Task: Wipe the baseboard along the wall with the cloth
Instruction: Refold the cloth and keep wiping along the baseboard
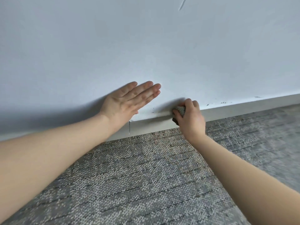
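The wall [146, 46] is smooth matt paint, the baseboard [151, 125] smooth, the carpet [138, 184] rough looped, the cloth [180, 109] nubby.

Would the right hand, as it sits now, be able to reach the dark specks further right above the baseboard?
Probably yes: the right hand holds the cloth on the baseboard, and nothing blocks the specks.

Left hand [125, 103] on wall [146, 46], cloth [180, 109] on baseboard [154, 125] right of it

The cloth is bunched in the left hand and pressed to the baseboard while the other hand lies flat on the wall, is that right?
Not quite. The head view shows the cloth bunched in the right hand, pressed to the baseboard. It is the left hand that lies flat on the wall.
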